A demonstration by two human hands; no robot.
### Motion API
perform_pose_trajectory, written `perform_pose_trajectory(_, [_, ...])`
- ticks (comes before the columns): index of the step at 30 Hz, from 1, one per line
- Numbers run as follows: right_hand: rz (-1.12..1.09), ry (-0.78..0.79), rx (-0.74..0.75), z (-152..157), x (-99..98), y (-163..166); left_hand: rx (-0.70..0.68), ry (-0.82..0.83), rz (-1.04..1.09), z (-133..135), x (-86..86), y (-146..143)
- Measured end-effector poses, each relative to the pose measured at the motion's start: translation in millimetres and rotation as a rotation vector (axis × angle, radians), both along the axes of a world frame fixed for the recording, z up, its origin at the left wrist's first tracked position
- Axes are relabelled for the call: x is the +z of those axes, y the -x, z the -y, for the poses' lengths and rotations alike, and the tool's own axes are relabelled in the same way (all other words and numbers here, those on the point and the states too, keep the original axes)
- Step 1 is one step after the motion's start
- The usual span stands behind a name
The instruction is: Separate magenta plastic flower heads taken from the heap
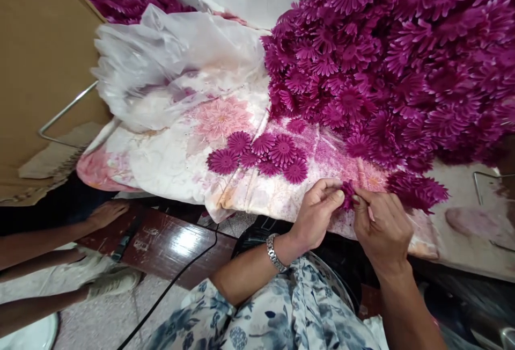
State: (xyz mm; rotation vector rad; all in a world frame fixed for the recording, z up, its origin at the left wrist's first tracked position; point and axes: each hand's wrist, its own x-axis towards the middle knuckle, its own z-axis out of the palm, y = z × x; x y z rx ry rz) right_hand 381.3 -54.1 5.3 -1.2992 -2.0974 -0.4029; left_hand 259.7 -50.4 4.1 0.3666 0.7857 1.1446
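Note:
My left hand (317,211) and my right hand (380,226) meet at the near edge of a floral cloth (169,162), both pinching one small magenta fabric flower (347,195) between fingertips. A metal watch sits on my left wrist. Several single magenta flowers (263,155) lie spread flat on the cloth just beyond my hands. A huge heap of the same flowers (386,55) fills the right and upper right, and a small cluster (418,189) lies right beside my right hand.
A crumpled clear plastic bag (173,65) lies on the cloth at the left. A cardboard box (36,71) stands far left. Another person's arm and hand (102,214) reach in low at the left. A black cable (177,280) crosses the floor.

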Motion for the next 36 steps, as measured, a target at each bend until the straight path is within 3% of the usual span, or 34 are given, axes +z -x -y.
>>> perform_pose_trajectory(10, [0.106,0.001,0.014,0,-1.7,1,-0.100,-0.225,-0.302,-2,-12.4,-1])
perform_pose_trajectory(13, [0.099,0.000,-0.002,1,0.9,0,-0.110,-0.239,-0.287,-2,-13.9,2])
perform_pose_trajectory(18, [0.060,-0.108,-0.271,-7,11.0,-35,0.000,-0.050,-0.095,-7,-8.4,13])
perform_pose_trajectory(21, [0.058,-0.101,-0.522,-11,14.8,-68,-0.028,0.013,-0.013,-11,-3.7,18])
perform_pose_trajectory(23, [0.058,-0.074,-0.581,-11,16.0,-77,-0.040,0.034,-0.012,-12,-2.0,18])
perform_pose_trajectory(25, [0.011,-0.072,-0.488,-9,16.4,-69,-0.042,0.052,-0.033,-12,-1.5,16])
perform_pose_trajectory(27, [-0.082,-0.047,-0.278,-7,16.0,-48,-0.049,0.041,-0.046,-11,-1.5,12])
perform_pose_trajectory(30, [-0.137,0.130,0.038,-4,13.4,-16,-0.053,0.020,-0.034,-8,-1.3,8])
perform_pose_trajectory(33, [-0.103,0.204,0.109,-4,8.5,-1,-0.076,0.028,-0.044,-7,-0.9,6])
perform_pose_trajectory(36, [-0.072,0.144,0.100,-3,3.8,1,-0.101,0.003,-0.068,-5,-1.3,7])
